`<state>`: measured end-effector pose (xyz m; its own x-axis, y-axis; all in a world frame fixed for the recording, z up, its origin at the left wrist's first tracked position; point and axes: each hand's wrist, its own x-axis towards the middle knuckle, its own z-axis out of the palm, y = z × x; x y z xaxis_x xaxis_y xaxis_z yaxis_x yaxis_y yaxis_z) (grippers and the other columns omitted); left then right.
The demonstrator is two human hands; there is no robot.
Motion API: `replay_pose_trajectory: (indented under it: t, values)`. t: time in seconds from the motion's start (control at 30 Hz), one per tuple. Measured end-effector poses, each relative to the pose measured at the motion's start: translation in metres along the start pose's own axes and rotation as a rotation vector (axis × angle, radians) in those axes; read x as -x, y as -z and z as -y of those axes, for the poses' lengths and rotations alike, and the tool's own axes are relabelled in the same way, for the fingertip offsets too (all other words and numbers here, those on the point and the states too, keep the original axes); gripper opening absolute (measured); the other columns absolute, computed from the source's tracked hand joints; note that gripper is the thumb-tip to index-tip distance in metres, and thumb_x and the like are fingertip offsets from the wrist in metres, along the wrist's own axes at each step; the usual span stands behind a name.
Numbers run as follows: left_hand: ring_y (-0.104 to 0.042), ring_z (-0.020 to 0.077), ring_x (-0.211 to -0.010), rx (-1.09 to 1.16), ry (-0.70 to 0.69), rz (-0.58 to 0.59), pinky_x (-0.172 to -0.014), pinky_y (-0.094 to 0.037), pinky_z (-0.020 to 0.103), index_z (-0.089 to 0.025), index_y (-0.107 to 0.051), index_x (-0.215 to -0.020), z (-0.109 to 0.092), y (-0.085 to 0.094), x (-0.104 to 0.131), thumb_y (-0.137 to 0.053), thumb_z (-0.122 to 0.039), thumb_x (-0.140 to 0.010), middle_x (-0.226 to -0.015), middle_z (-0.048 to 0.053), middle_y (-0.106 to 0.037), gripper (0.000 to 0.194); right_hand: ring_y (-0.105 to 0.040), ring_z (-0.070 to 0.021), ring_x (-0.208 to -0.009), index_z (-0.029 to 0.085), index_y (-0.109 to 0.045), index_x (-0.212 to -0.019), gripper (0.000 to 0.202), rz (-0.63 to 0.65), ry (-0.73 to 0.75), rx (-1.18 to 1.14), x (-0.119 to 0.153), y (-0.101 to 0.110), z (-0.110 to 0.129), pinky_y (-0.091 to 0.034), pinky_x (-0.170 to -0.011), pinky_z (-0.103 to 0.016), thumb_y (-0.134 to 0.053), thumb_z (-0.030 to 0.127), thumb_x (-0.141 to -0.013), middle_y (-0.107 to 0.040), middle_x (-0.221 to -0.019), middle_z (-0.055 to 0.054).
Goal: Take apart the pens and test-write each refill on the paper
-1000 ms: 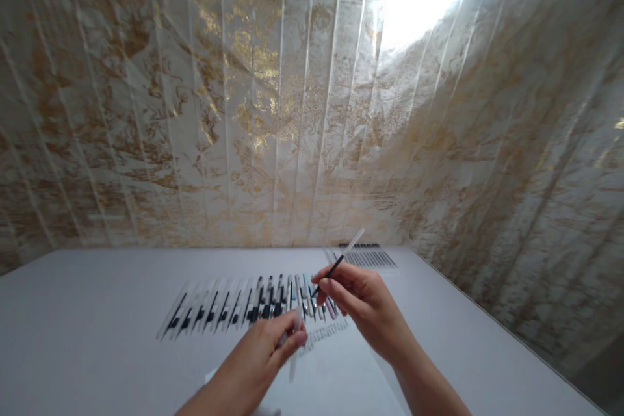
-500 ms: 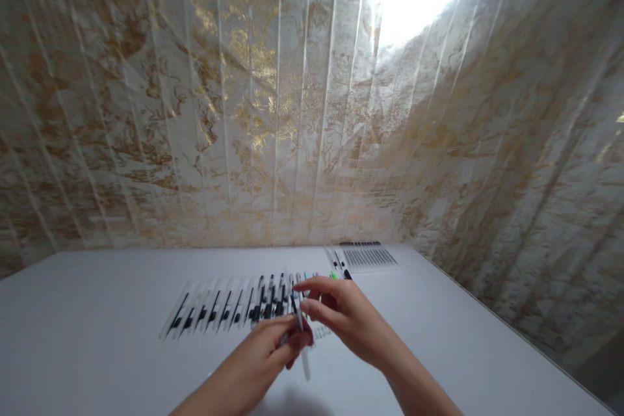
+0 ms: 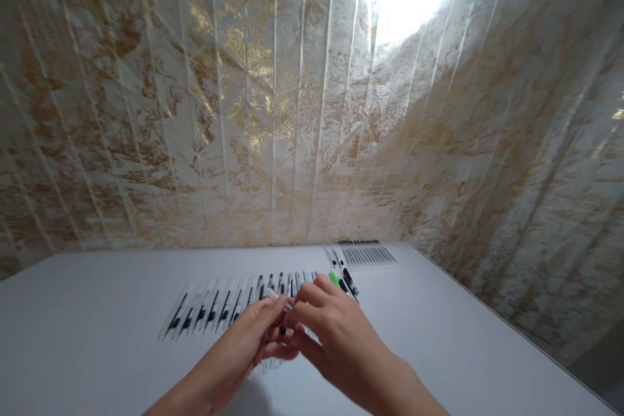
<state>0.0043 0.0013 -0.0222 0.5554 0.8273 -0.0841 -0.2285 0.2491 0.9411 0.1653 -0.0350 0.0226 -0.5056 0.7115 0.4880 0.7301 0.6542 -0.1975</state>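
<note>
- Left hand [image 3: 258,330]: its grip is clamped on a pale tube [image 3: 272,294], thumb on top; the tube's one end sticks out towards the far left, the rest is hidden by the fingers.
- Right hand [image 3: 331,325]: its fingers are bent in against the left hand's, over the near side of the pen row; whether its grip is clamped on anything I cannot tell.
- Between the hands: a small black piece [image 3: 283,331], too small to name.
- Just beyond: a slanted row of clear and black pen parts [image 3: 213,307] runs from the left to behind the hands; pale blue pieces [image 3: 306,275] lie at its right.
- Right of these: a bright green pen [image 3: 334,277]; black pens [image 3: 349,279] beside it.
- Far right: a neat set of thin dark sticks [image 3: 369,255].
- Near side: small dark marks [image 3: 267,367] below the left hand, blurred.
- Under all: a white worktop [image 3: 107,338]; a gold-patterned sheet [image 3: 219,143] rises behind.
</note>
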Motion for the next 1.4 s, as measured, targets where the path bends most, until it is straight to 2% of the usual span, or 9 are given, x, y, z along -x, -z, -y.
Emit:
replay_pose_trajectory:
  t: [0.13, 0.27, 0.4, 0.53, 0.7, 0.83, 0.97, 1.1, 1.4]
  values:
    - [-0.061, 0.0169, -0.075, -0.009, -0.038, -0.013, -0.074, -0.053, 0.034, -0.016, -0.059, -0.083, 0.006, 0.002, -0.002, -0.063, -0.055, -0.081, -0.076, 0.002, -0.064, 0.039, -0.047, -0.0191, -0.079, 0.019, -0.062, -0.079, 0.008, 0.025, 0.077, 0.215, -0.002, -0.025, -0.001, -0.037, -0.071, -0.031, -0.069, 0.021, -0.084, -0.062, -0.083, -0.002]
    - [-0.060, 0.0146, -0.068, 0.024, -0.026, -0.065, -0.068, -0.053, 0.030, -0.017, -0.060, -0.081, 0.005, -0.001, 0.001, -0.070, -0.057, -0.073, -0.073, 0.000, -0.063, 0.042, -0.048, -0.0196, -0.078, 0.019, -0.063, -0.077, 0.011, -0.030, 0.107, 0.232, -0.006, -0.035, -0.005, -0.038, -0.071, -0.032, -0.070, 0.025, -0.083, -0.062, -0.080, -0.002]
    - [-0.061, 0.0171, -0.075, -0.069, -0.024, -0.040, -0.073, -0.052, 0.033, -0.018, -0.061, -0.088, -0.004, -0.001, 0.001, -0.063, -0.056, -0.080, -0.080, 0.001, -0.063, 0.039, -0.053, -0.0171, -0.075, 0.018, -0.062, -0.078, 0.007, -0.118, 0.024, -0.072, -0.006, -0.017, -0.008, -0.042, -0.068, -0.028, -0.066, 0.016, -0.083, -0.063, -0.078, -0.002]
    - [-0.059, 0.0208, -0.085, -0.397, -0.141, -0.046, -0.077, -0.047, 0.032, -0.018, -0.059, -0.082, -0.007, 0.005, -0.004, -0.049, -0.062, -0.085, -0.083, 0.004, -0.063, 0.045, -0.055, -0.0102, -0.061, 0.018, -0.061, -0.082, 0.008, -0.192, -0.178, -0.441, 0.000, 0.010, -0.018, -0.043, -0.058, -0.019, -0.061, 0.010, -0.084, -0.062, -0.070, 0.003]
    - [-0.052, 0.0153, -0.065, -0.585, -0.213, 0.039, -0.066, -0.040, 0.027, -0.020, -0.054, -0.081, 0.000, 0.004, -0.005, -0.042, -0.056, -0.091, -0.069, -0.003, -0.052, 0.039, -0.053, -0.0102, -0.058, 0.017, -0.067, -0.077, 0.009, -0.161, -0.199, -0.377, 0.001, 0.022, -0.030, -0.041, -0.057, -0.020, -0.064, 0.018, -0.086, -0.059, -0.066, 0.002]
    - [-0.041, 0.0147, -0.064, -0.763, -0.230, 0.009, -0.062, -0.033, 0.025, -0.021, -0.056, -0.085, -0.001, 0.001, 0.000, -0.038, -0.052, -0.093, -0.069, -0.005, -0.043, 0.037, -0.057, -0.0113, -0.065, 0.018, -0.071, -0.086, 0.015, -0.090, -0.219, -0.374, -0.002, 0.019, -0.033, -0.045, -0.061, -0.021, -0.060, 0.008, -0.084, -0.064, -0.078, -0.001]
    - [-0.043, 0.0170, -0.072, -0.806, -0.229, -0.011, -0.067, -0.032, 0.025, -0.023, -0.056, -0.085, -0.005, 0.001, 0.000, -0.036, -0.052, -0.093, -0.074, -0.003, -0.046, 0.036, -0.059, -0.0126, -0.069, 0.018, -0.068, -0.090, 0.018, -0.072, -0.257, -0.434, 0.000, 0.018, -0.032, -0.047, -0.065, -0.022, -0.059, 0.005, -0.082, -0.065, -0.076, 0.000]
    - [-0.044, 0.0183, -0.075, -0.827, -0.217, -0.012, -0.070, -0.033, 0.026, -0.023, -0.055, -0.084, -0.006, 0.002, 0.000, -0.035, -0.053, -0.093, -0.076, -0.003, -0.047, 0.037, -0.060, -0.0122, -0.068, 0.018, -0.066, -0.083, 0.015, -0.084, -0.297, -0.442, 0.000, 0.018, -0.031, -0.048, -0.064, -0.022, -0.062, 0.004, -0.078, -0.066, -0.074, 0.001]
    - [-0.050, 0.0202, -0.081, -0.825, -0.216, 0.035, -0.075, -0.035, 0.028, -0.022, -0.052, -0.080, -0.009, -0.003, 0.004, -0.034, -0.055, -0.092, -0.078, -0.001, -0.050, 0.040, -0.061, -0.0123, -0.069, 0.018, -0.069, -0.084, 0.017, -0.063, -0.265, -0.439, -0.001, 0.012, -0.031, -0.047, -0.064, -0.021, -0.063, 0.004, -0.078, -0.068, -0.076, 0.000]
